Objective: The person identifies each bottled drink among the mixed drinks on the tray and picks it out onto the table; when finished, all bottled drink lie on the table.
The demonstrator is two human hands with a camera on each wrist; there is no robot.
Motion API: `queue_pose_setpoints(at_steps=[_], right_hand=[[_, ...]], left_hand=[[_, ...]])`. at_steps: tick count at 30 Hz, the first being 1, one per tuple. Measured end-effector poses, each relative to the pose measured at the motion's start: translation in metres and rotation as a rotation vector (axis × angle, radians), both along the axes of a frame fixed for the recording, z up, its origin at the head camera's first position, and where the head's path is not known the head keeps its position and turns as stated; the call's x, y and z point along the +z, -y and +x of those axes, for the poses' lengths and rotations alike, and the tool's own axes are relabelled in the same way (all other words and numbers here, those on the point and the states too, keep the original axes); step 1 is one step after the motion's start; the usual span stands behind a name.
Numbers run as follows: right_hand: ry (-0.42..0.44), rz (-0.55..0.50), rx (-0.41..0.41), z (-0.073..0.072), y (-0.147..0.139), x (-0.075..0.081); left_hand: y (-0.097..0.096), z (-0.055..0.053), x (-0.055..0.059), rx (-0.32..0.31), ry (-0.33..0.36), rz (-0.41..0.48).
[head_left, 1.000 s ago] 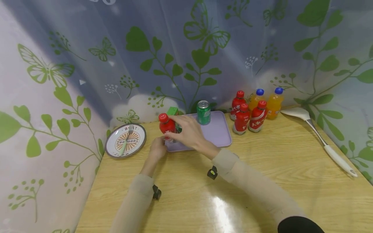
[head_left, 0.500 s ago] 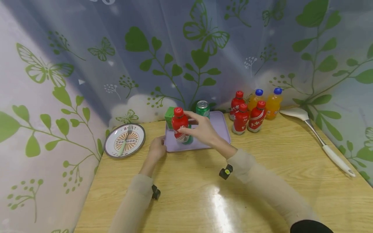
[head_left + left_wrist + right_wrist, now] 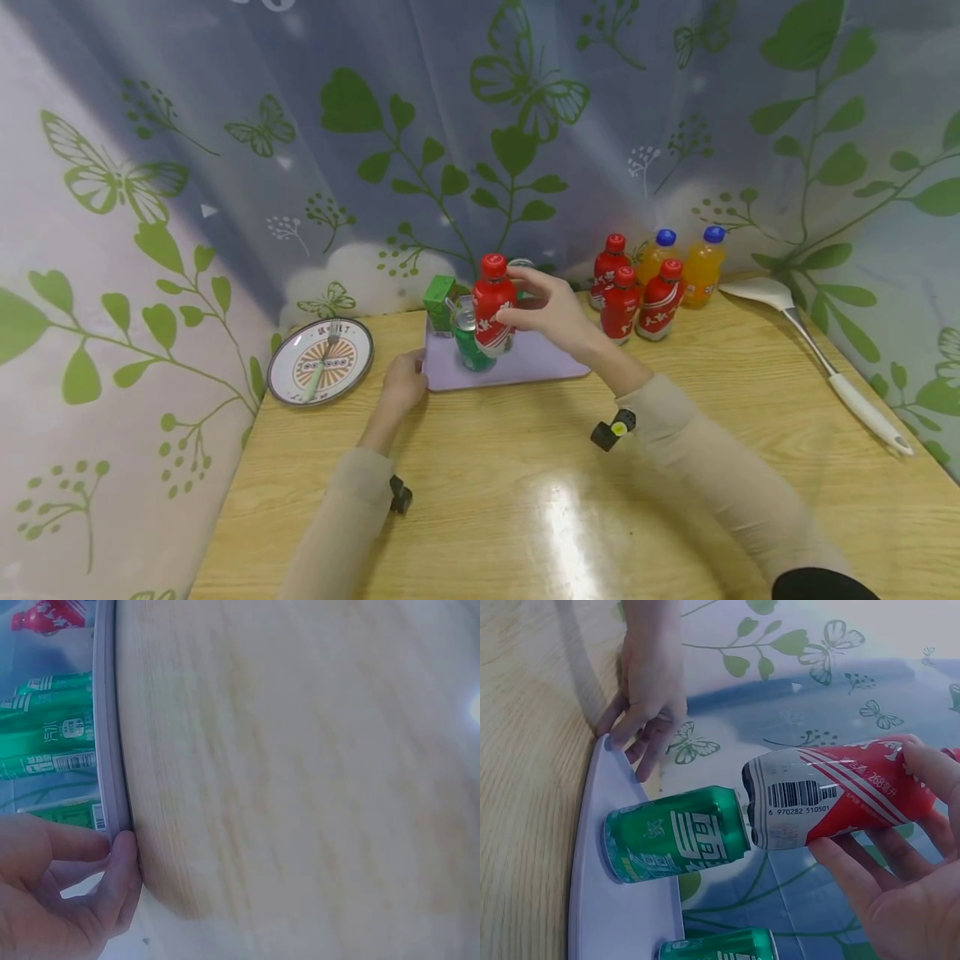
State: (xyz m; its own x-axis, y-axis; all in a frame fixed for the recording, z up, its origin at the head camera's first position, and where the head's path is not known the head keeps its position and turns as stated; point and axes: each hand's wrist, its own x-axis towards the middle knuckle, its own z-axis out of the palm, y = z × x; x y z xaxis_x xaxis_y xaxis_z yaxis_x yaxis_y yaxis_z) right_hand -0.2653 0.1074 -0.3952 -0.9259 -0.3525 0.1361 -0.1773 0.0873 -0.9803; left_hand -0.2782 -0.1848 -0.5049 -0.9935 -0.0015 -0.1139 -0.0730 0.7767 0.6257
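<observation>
My right hand (image 3: 558, 317) grips a red drink bottle (image 3: 491, 304) with a white lower label, holding it over the lilac tray (image 3: 536, 360). In the right wrist view, the bottle's base is close to the top of a green drink can (image 3: 676, 834) standing on the tray. Behind my right hand is a second green can (image 3: 724, 946), mostly hidden in the head view. A green carton (image 3: 439, 302) stands at the tray's back left. At the front left corner, my left hand (image 3: 405, 385) pinches the tray's rim between thumb and fingers, as the left wrist view shows.
Left of the tray lies a patterned plate (image 3: 352, 375) with a green-handled fork (image 3: 321, 367) on it. To the right stand several red bottles (image 3: 621, 307) and two orange drink bottles (image 3: 703, 268). A white-handled ladle (image 3: 862, 404) lies at the table's right edge, beside the curtain.
My right hand has carried the red bottle rightward from the tray's left end, uncovering the green carton and then the front green can. My left hand has stayed at the tray's corner.
</observation>
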Motion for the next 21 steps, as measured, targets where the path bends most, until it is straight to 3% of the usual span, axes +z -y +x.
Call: queue_pose_setpoints(at_steps=[14,21], right_hand=[[0.137,-0.028,0.117,-0.005,-0.028,0.004],[0.244,-0.143,0.194,-0.009,-0.040,0.006]], left_hand=[[0.000,-0.002,-0.001,-0.012,-0.013,-0.038],[0.000,-0.002,-0.001,-0.011,-0.011,-0.020]])
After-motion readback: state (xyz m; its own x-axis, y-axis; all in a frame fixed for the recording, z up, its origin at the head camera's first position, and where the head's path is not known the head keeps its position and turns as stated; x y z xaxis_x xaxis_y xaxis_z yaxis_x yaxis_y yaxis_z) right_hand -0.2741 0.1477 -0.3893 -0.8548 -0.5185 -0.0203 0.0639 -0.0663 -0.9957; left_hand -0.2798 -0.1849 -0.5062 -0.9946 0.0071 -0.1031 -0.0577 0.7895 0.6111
